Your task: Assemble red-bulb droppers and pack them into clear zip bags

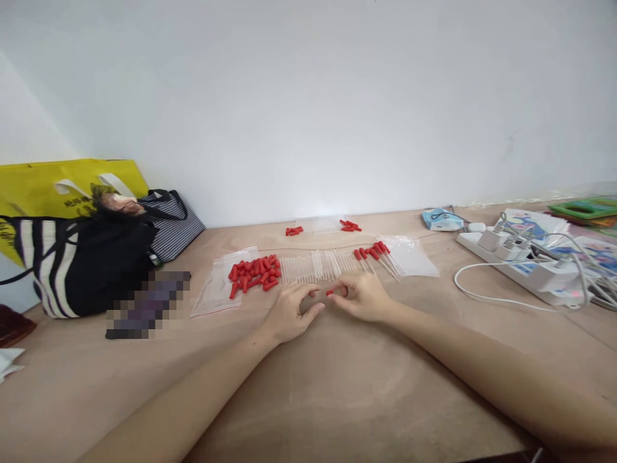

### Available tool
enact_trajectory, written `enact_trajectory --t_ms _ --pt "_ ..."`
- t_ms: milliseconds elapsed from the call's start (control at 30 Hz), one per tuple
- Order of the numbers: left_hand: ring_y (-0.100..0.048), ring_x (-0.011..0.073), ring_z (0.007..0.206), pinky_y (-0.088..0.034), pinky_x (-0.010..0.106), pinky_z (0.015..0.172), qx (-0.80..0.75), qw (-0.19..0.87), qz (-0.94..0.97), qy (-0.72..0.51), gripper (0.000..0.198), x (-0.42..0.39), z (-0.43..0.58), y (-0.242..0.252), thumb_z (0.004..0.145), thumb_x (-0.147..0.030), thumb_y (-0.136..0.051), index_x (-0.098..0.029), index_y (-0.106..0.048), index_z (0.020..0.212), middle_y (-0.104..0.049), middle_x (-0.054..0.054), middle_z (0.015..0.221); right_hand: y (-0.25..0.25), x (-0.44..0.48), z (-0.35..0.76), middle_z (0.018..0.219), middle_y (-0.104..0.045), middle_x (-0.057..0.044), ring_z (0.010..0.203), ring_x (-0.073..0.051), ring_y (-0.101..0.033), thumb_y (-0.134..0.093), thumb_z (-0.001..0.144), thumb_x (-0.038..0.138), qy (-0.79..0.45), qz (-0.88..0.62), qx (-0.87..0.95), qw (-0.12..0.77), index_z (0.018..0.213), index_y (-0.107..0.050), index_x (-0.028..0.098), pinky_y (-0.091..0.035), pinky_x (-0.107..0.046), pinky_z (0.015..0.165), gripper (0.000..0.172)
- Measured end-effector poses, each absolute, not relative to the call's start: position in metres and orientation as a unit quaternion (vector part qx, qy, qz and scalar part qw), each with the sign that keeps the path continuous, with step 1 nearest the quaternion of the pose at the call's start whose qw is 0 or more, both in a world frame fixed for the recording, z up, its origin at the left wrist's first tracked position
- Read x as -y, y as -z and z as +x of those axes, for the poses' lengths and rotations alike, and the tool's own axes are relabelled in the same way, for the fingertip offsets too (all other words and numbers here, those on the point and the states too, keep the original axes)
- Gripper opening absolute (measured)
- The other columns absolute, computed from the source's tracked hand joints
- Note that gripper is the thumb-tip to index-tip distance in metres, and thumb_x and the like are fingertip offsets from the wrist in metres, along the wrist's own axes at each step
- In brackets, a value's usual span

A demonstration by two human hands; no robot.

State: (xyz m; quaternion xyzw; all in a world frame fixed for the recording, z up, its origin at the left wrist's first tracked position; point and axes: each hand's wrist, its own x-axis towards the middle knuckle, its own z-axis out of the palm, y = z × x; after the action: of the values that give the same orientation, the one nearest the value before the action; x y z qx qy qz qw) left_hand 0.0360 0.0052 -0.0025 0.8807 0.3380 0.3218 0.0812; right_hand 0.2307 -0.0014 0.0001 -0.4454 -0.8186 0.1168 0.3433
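Note:
My right hand [362,297] pinches a small red rubber bulb [330,292] between thumb and fingertips. Close beside it, my left hand [295,312] is curled, thumb and fingertips facing my right hand; whatever lies at its fingertips is too small and pale to make out. Just beyond both hands, several clear thin tubes [299,269] lie side by side in a row. A heap of red rubber bulbs [255,270] sits left of the row, on a clear plastic bag [216,283]. To the right lie several tubes with red bulbs on their ends [376,251].
Farther back are small groups of red pieces [294,231] and more clear tubes [326,224]. At right stand a white power strip [501,257] with chargers and cables, and a blue face mask [442,219]. Bags [91,257] and a blurred dark object [149,305] occupy the left.

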Motion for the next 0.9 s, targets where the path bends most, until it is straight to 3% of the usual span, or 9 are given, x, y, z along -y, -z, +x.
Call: enact_trajectory --t_ms 133,267,367,467,700,800,900 --pt "-0.055 0.0177 0.081 -0.044 0.030 0.072 -0.305 0.102 0.900 -0.293 0.030 -0.003 0.036 0.002 0.072 -0.027 -0.059 -0.016 -0.052 0.099 -0.059 0.006 0.090 -0.003 0.011 0.218 0.066 -0.061 0.003 0.060 -0.010 -0.053 -0.051 0.075 0.034 -0.163 -0.452 0.827 0.291 0.080 -0.063 0.025 -0.035 -0.021 0.055 0.016" --pt "-0.054 0.0160 0.072 -0.043 0.028 0.066 -0.324 0.103 0.901 -0.268 0.019 -0.004 0.038 0.001 0.076 -0.023 -0.054 -0.016 -0.056 0.093 -0.059 0.004 0.081 -0.012 -0.021 0.239 0.077 -0.064 0.000 0.070 -0.014 -0.057 -0.048 0.075 0.033 -0.117 -0.597 0.747 0.269 0.082 -0.062 0.022 -0.037 -0.023 0.059 0.019" --pt "-0.055 0.0153 0.072 -0.043 0.027 0.067 -0.322 0.107 0.904 -0.261 0.013 -0.005 0.039 0.001 0.078 -0.018 -0.050 -0.016 -0.059 0.088 -0.059 0.004 0.080 -0.019 -0.050 0.256 0.085 -0.065 -0.006 0.080 -0.018 -0.058 -0.049 0.073 0.032 -0.093 -0.729 0.654 0.183 0.080 -0.062 0.019 -0.039 -0.025 0.061 0.020" --pt "-0.055 0.0149 0.072 -0.043 0.027 0.067 -0.323 0.104 0.901 -0.270 0.013 -0.005 0.039 0.001 0.079 -0.015 -0.048 -0.016 -0.060 0.085 -0.060 0.004 0.079 -0.020 -0.068 0.260 0.082 -0.065 -0.009 0.078 -0.021 -0.059 -0.051 0.071 0.036 -0.123 -0.759 0.629 0.119 0.076 -0.063 0.017 -0.040 -0.026 0.060 0.023" --pt "-0.055 0.0160 0.073 -0.044 0.028 0.068 -0.350 0.086 0.887 -0.288 0.015 -0.007 0.038 0.005 0.075 -0.014 -0.050 -0.015 -0.060 0.087 -0.059 0.005 0.081 -0.016 -0.078 0.250 0.087 -0.064 -0.014 0.078 -0.024 -0.060 -0.054 0.066 0.026 -0.135 -0.773 0.613 0.089 0.081 -0.063 0.013 -0.043 -0.030 0.062 0.022" --pt "-0.055 0.0159 0.075 -0.044 0.027 0.069 -0.347 0.102 0.892 -0.272 0.019 -0.008 0.039 0.006 0.076 -0.020 -0.053 -0.016 -0.062 0.093 -0.058 0.005 0.085 -0.016 -0.079 0.251 0.080 -0.065 -0.013 0.075 -0.024 -0.061 -0.053 0.066 0.024 -0.142 -0.773 0.613 0.084 0.078 -0.063 0.013 -0.043 -0.029 0.060 0.018" --pt "-0.055 0.0154 0.075 -0.043 0.027 0.069 -0.354 0.113 0.890 -0.264 0.015 -0.009 0.040 0.006 0.079 -0.022 -0.052 -0.018 -0.064 0.087 -0.058 0.004 0.083 -0.018 -0.078 0.251 0.077 -0.065 -0.013 0.073 -0.024 -0.061 -0.052 0.068 0.024 -0.138 -0.768 0.618 0.093 0.074 -0.061 0.013 -0.042 -0.029 0.059 0.015"
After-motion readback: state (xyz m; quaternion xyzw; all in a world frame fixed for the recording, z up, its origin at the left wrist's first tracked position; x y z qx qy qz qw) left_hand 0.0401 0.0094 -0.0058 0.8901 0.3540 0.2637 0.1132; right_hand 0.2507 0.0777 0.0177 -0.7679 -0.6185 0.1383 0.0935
